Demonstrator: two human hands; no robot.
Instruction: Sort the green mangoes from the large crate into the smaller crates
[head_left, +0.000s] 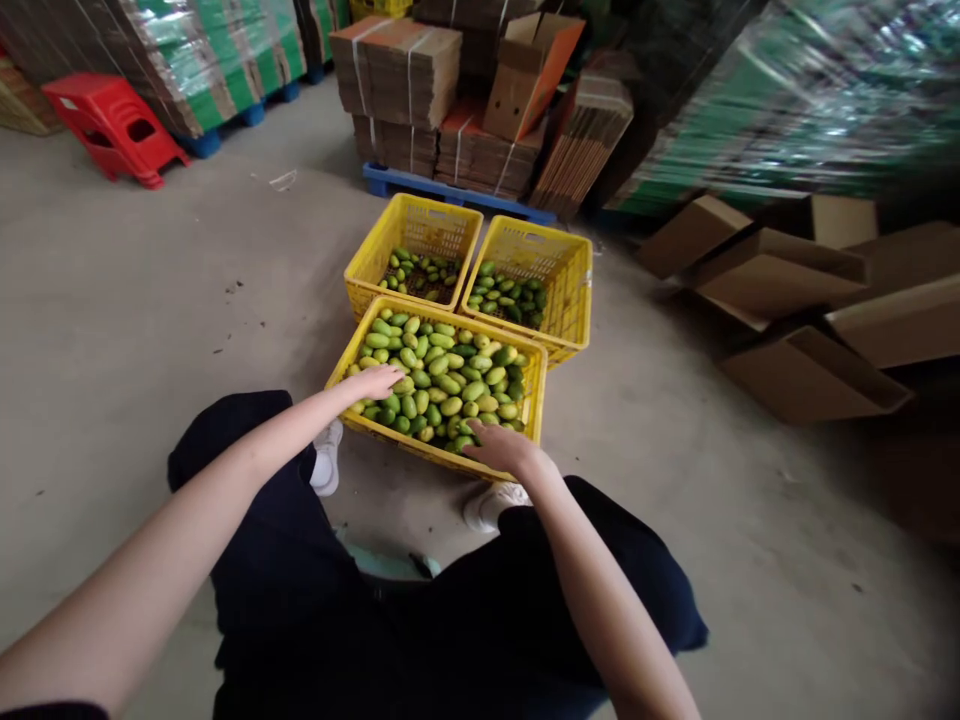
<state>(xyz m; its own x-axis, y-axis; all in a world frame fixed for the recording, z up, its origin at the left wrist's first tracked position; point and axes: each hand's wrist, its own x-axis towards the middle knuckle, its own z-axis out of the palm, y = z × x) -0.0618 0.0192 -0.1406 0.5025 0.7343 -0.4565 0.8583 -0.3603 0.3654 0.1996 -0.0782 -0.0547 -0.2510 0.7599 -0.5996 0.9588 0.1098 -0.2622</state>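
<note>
A yellow crate (534,400) filled with green and yellowish oval fruits (442,380) stands on the floor between my feet. My left hand (375,382) rests over the fruits at the crate's left side, its fingers stretched out and touching the top layer. Near the front right edge, my right hand (499,445) reaches over the fruits with its fingers apart. Neither hand shows a fruit in its grasp. Behind this crate stand two more yellow crates, the left one (360,265) and the right one (577,300), each with a lower layer of green fruits.
Bundled flat cartons (397,75) are stacked on a blue pallet (450,190) behind the crates. A red stool (112,125) stands at the back left. Open cardboard boxes (780,270) lie at the right, near a film-wrapped green stack (787,110).
</note>
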